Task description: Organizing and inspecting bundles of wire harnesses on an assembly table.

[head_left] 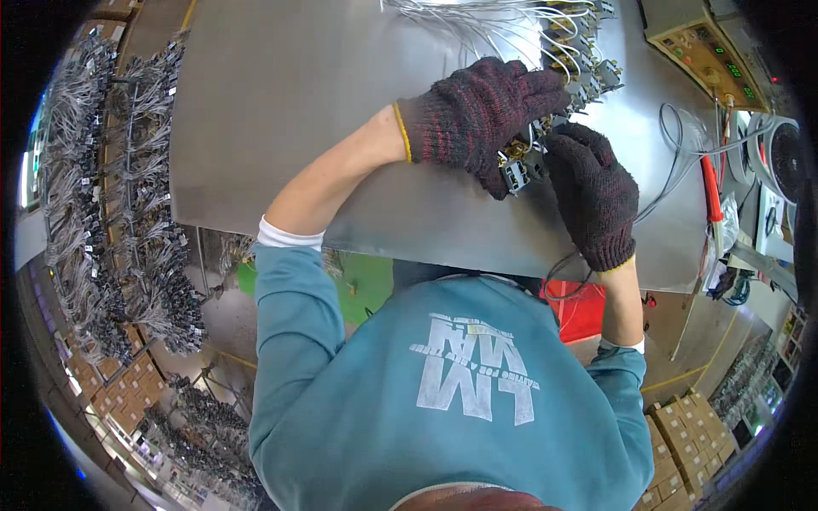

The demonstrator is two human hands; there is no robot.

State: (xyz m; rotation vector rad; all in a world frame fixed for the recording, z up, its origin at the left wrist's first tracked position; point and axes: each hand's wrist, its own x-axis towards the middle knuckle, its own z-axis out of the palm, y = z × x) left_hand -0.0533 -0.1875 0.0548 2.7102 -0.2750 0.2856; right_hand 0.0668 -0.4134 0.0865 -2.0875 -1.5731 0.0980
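Both my hands wear dark knitted gloves flecked with red. My left hand reaches over the metal table, its fingers bent round a small electrical part with a grey and black body and brass-coloured pieces. The thumb presses at the part's near side. To its right, my right hand is closed, fingertips against the right side of the same part. What lies between those fingertips is hidden by the glove. Just beyond both hands runs a row of similar parts, with white wires trailing off to the left.
A bench instrument with a lit display stands at the table's far right. Loose grey cables and a red-handled tool lie near the right edge. Racks hung with wired parts stand at left; cartons sit behind me.
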